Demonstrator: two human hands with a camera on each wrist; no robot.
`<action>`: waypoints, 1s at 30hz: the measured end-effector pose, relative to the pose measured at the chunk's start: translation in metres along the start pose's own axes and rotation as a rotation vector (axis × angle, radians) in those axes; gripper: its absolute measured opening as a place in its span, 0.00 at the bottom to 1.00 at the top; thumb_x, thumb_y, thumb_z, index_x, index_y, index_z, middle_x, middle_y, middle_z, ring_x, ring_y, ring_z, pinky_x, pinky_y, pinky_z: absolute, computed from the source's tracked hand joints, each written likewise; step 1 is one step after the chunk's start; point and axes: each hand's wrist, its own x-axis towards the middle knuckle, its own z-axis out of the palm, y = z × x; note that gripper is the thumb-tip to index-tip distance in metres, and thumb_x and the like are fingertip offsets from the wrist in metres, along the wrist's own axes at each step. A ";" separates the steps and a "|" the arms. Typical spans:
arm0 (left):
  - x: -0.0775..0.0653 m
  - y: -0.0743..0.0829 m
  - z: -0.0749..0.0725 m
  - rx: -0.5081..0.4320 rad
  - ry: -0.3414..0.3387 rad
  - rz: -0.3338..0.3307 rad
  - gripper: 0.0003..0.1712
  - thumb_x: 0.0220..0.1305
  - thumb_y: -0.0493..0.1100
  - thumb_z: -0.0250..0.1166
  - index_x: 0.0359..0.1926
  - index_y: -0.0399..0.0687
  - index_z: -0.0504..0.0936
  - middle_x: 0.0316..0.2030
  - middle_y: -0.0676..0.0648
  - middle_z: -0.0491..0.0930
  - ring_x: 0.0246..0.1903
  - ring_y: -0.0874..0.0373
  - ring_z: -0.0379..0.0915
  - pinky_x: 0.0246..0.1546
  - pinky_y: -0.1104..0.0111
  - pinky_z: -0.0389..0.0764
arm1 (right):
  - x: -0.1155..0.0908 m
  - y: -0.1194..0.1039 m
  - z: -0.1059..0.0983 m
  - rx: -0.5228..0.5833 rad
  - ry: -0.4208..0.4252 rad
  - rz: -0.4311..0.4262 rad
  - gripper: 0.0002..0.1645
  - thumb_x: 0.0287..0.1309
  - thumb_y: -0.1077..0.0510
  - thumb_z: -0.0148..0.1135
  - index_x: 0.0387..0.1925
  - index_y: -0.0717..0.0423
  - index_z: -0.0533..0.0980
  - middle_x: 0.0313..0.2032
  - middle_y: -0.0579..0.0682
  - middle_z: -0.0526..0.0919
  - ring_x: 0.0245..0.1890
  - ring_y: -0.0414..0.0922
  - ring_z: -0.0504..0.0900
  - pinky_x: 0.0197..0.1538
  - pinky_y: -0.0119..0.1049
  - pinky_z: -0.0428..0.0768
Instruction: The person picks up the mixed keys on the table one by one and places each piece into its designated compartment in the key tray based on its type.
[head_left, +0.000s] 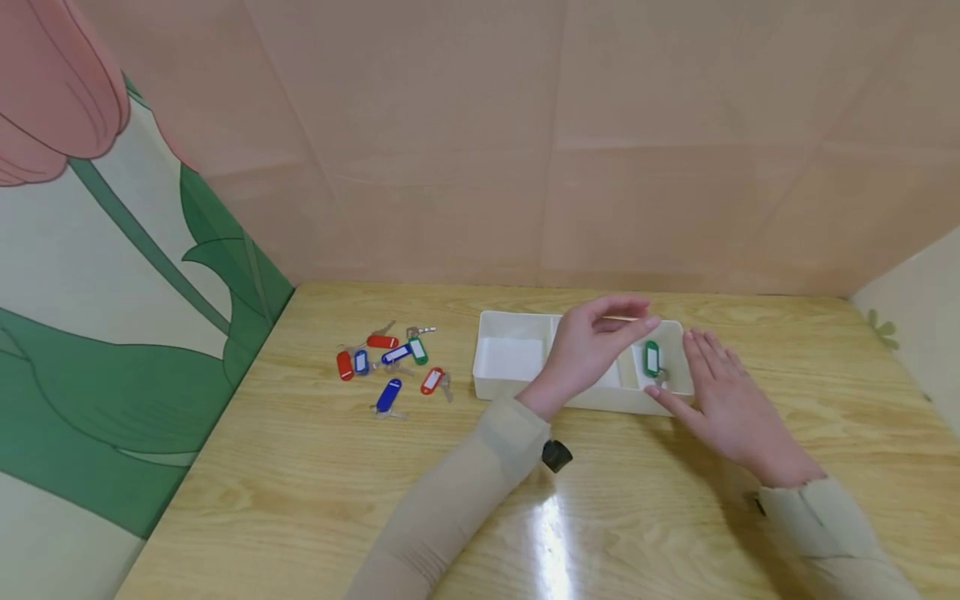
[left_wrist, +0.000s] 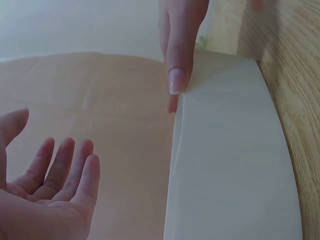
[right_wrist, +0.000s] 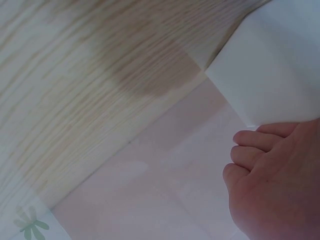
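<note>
A white divided box (head_left: 498, 389) stands on the wooden table. Over its middle hovers my left hand (head_left: 588, 350), fingers loosely bent and apart from the thumb; in the left wrist view the left hand (left_wrist: 55, 200) holds nothing. My right hand (head_left: 731, 400) rests at the box's right end, fingers extended along the end rim and thumb at the front rim. From the right wrist, the fingertips (right_wrist: 245, 156) lie beside the white wall. Inside the right compartment is a green key tag (head_left: 652, 358) with a key. My left hand hides much of the middle compartment.
Left of the box lies a loose group of tagged keys, among them a blue key tag (head_left: 388, 395), a red key tag (head_left: 432, 381) and a green key tag (head_left: 417, 351). A pinkish backdrop (head_left: 450, 208) rises behind the table (head_left: 300, 500).
</note>
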 end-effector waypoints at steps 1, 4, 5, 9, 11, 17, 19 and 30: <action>-0.001 0.000 -0.001 -0.004 -0.001 -0.002 0.17 0.68 0.48 0.70 0.55 0.50 0.85 0.47 0.60 0.85 0.43 0.70 0.81 0.45 0.74 0.81 | 0.000 0.000 0.000 0.001 0.002 0.001 0.59 0.71 0.34 0.56 0.77 0.71 0.42 0.77 0.69 0.42 0.78 0.59 0.34 0.76 0.53 0.32; -0.002 0.000 -0.002 -0.017 -0.005 -0.006 0.17 0.69 0.48 0.70 0.56 0.50 0.85 0.47 0.60 0.85 0.43 0.69 0.81 0.46 0.73 0.81 | -0.001 0.000 0.000 0.005 0.001 0.005 0.59 0.71 0.33 0.55 0.78 0.70 0.41 0.78 0.67 0.41 0.78 0.58 0.33 0.76 0.53 0.32; -0.003 -0.001 -0.003 -0.019 -0.006 -0.004 0.17 0.69 0.48 0.70 0.56 0.50 0.85 0.47 0.60 0.85 0.43 0.69 0.81 0.46 0.73 0.81 | -0.001 0.000 0.000 0.005 0.001 0.003 0.59 0.71 0.34 0.55 0.78 0.70 0.40 0.78 0.67 0.40 0.78 0.58 0.32 0.76 0.53 0.32; -0.005 -0.001 -0.005 -0.021 -0.009 0.005 0.17 0.69 0.48 0.69 0.56 0.51 0.85 0.48 0.58 0.85 0.44 0.69 0.81 0.47 0.73 0.81 | -0.001 -0.001 -0.001 0.006 -0.001 0.005 0.59 0.71 0.34 0.55 0.78 0.70 0.40 0.78 0.68 0.40 0.78 0.59 0.33 0.76 0.54 0.33; -0.007 -0.002 -0.007 -0.028 -0.008 0.014 0.17 0.69 0.48 0.69 0.56 0.50 0.85 0.48 0.57 0.85 0.44 0.68 0.81 0.48 0.73 0.81 | -0.001 -0.001 -0.001 0.005 0.000 0.004 0.59 0.72 0.34 0.55 0.78 0.70 0.40 0.77 0.68 0.40 0.78 0.59 0.33 0.76 0.55 0.33; -0.014 -0.002 -0.013 -0.038 -0.013 0.023 0.17 0.70 0.47 0.69 0.56 0.49 0.84 0.49 0.55 0.85 0.44 0.68 0.81 0.48 0.72 0.81 | -0.001 0.000 0.000 0.002 -0.002 0.004 0.59 0.71 0.35 0.56 0.77 0.71 0.40 0.77 0.70 0.41 0.78 0.60 0.32 0.76 0.54 0.31; -0.016 -0.002 -0.015 -0.043 -0.017 0.024 0.17 0.70 0.47 0.69 0.56 0.50 0.84 0.48 0.58 0.84 0.44 0.67 0.81 0.48 0.71 0.81 | -0.001 0.000 0.001 0.002 -0.001 0.007 0.59 0.71 0.35 0.56 0.77 0.72 0.40 0.77 0.71 0.41 0.78 0.60 0.32 0.76 0.54 0.32; -0.022 -0.004 -0.024 -0.078 -0.007 0.032 0.15 0.69 0.46 0.69 0.55 0.50 0.85 0.46 0.59 0.84 0.45 0.65 0.82 0.48 0.69 0.82 | 0.000 -0.001 0.000 -0.006 -0.018 0.023 0.59 0.71 0.34 0.55 0.78 0.71 0.40 0.77 0.69 0.39 0.78 0.58 0.31 0.75 0.54 0.32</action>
